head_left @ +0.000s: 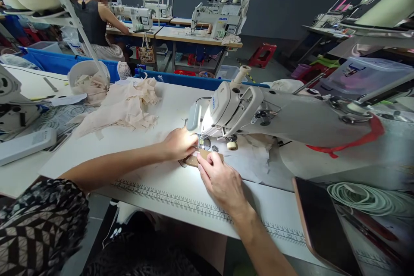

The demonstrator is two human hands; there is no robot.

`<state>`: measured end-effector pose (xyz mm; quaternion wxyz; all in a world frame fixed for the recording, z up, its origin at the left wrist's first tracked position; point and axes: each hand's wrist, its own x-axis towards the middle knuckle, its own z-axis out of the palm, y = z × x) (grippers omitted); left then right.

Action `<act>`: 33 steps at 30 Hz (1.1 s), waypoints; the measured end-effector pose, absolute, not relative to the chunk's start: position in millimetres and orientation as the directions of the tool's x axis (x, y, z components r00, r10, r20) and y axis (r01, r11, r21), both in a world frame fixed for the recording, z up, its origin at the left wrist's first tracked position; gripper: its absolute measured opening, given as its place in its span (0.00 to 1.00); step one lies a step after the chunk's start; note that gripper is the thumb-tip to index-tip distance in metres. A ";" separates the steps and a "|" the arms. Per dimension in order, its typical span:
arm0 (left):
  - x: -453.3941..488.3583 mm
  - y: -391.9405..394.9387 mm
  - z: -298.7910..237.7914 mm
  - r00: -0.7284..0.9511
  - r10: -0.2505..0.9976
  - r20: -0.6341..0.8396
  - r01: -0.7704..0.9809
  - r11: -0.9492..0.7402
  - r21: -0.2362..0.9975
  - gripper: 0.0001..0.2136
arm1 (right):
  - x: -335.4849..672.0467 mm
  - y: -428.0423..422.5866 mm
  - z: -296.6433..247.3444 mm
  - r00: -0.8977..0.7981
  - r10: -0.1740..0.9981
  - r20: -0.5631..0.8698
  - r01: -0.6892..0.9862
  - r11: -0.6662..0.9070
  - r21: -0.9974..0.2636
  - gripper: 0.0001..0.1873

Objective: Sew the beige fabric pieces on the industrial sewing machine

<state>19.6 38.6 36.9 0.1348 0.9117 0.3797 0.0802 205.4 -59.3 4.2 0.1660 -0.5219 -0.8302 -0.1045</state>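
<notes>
A white sewing machine stands before me, its lamp lighting the needle area. My left hand is beside the needle, its fingers closed together; whatever they pinch is hidden. Just in front of the presser foot, my right hand rests with its fingers curled and fingertips pressed together. Anything between them is too small to make out. Under those fingertips lies a brown plate set in the white machine table. Pale fabric lies beneath the machine arm.
Beige cut fabric pieces are heaped at the left. A printed ruler runs along the front edge. At right lie a phone and a coil of pale green cord. Across the aisle, a person sits at another machine.
</notes>
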 end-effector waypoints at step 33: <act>16.1 33.6 -14.3 0.861 0.366 0.352 0.412 -0.909 -0.065 0.13 | 227.8 -52.1 -3.1 -0.133 0.910 0.392 0.910 0.269 -0.315 0.22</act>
